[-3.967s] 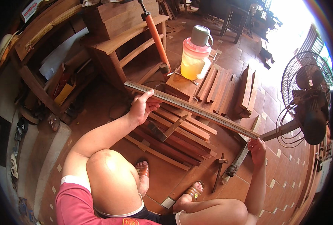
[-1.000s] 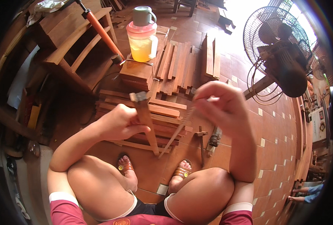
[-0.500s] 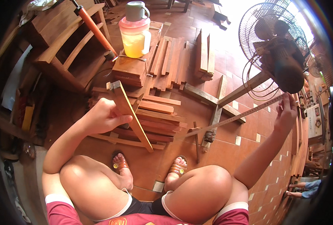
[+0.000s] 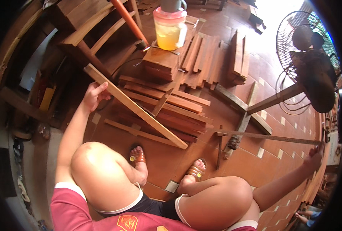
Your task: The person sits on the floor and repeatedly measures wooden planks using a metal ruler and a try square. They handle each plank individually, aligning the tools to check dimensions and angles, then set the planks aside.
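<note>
My left hand (image 4: 96, 95) grips the upper part of a long, pale wooden strip (image 4: 140, 111), thumb over its edge and fingers below. The strip slants down to the right above the stacked boards. A short wooden piece (image 4: 163, 102) juts up beside its middle; whether they are joined I cannot tell. Far to the right, my right hand (image 4: 313, 157) is closed on the end of a long, thin ruler (image 4: 271, 136). The ruler runs left from it, low over the tiles, towards a thin stick with a crosspiece (image 4: 219, 150).
Stacked reddish boards (image 4: 171, 115) lie before my feet. A pitcher of yellow drink (image 4: 169, 32), topped by a grey mug (image 4: 171, 5), stands on a wood block (image 4: 160, 61). On the right is a fan (image 4: 313, 73) with a crossed wooden base (image 4: 246, 109); a wooden chair frame (image 4: 90, 42) stands left.
My left hand has moved left along the wooden strip, which now lies flatter. My right hand has gone lower and farther right, bringing the ruler down. The view has shifted left.
</note>
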`<move>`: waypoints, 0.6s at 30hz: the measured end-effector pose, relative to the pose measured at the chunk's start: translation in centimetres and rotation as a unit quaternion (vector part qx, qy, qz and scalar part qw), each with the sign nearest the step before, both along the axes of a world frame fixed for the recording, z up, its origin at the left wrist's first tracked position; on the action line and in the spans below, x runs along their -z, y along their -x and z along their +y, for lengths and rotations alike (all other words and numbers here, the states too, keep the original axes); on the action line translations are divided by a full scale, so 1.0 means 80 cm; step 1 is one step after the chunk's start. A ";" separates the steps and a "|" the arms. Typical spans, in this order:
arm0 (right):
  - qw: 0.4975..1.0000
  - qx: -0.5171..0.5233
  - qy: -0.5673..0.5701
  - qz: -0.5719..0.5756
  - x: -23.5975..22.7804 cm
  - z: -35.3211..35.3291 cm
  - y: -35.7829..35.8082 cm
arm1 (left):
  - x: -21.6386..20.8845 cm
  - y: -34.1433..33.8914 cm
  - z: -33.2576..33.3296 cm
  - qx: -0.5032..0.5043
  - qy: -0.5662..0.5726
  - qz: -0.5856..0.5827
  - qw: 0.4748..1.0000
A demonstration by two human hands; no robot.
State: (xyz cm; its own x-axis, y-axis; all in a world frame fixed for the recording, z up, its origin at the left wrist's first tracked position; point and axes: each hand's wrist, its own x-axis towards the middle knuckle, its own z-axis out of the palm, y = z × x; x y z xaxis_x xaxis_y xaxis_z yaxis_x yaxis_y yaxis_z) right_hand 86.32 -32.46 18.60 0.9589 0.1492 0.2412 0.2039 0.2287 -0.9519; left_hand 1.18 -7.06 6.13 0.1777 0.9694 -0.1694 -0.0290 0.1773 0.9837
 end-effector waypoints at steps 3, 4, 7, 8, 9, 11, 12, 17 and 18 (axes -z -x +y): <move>0.999 0.008 -0.042 0.013 0.023 -0.016 -0.014 | 0.066 0.057 -0.056 -0.122 0.031 -0.058 0.990; 0.999 0.017 -0.040 0.024 0.034 -0.015 -0.017 | 0.098 0.076 -0.078 -0.146 0.043 -0.072 0.986; 0.996 0.050 -0.017 0.070 0.072 -0.016 -0.023 | 0.177 0.103 -0.127 -0.227 0.134 -0.104 0.959; 0.994 0.055 -0.007 0.090 0.092 -0.009 -0.026 | 0.197 0.114 -0.142 -0.244 0.158 -0.112 0.950; 0.992 0.058 0.001 0.112 0.111 -0.004 -0.032 | 0.214 0.122 -0.151 -0.262 0.180 -0.120 0.941; 0.985 0.073 0.014 0.153 0.148 -0.003 -0.042 | 0.239 0.125 -0.153 -0.255 0.219 -0.129 0.933; 0.982 0.079 0.024 0.171 0.167 0.000 -0.046 | 0.250 0.127 -0.156 -0.252 0.241 -0.133 0.928; 0.955 0.096 0.072 0.270 0.253 0.009 -0.054 | 0.283 0.116 -0.156 -0.246 0.298 -0.132 0.913; 0.949 0.094 0.082 0.289 0.266 0.018 -0.050 | 0.287 0.118 -0.159 -0.249 0.305 -0.136 0.909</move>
